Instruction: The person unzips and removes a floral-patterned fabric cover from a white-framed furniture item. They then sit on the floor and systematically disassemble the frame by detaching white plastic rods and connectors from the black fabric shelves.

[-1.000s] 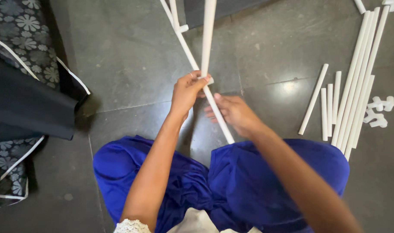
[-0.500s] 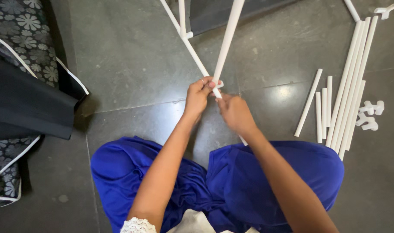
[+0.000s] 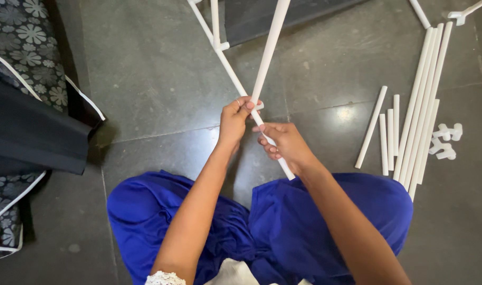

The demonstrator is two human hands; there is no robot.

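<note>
We take this for a room in a home: we see a dark polished stone tile floor (image 3: 161,79), a flower-patterned cushion with white piping (image 3: 24,31) beside dark folded fabric (image 3: 30,132), and loose white tubes (image 3: 420,105) laid out on the floor.

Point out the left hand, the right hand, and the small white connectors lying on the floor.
left hand (image 3: 234,119), head view, on the back of the hand.
right hand (image 3: 285,142), head view, on the back of the hand.
white connectors (image 3: 444,141), head view, on the middle of the cluster.
</note>
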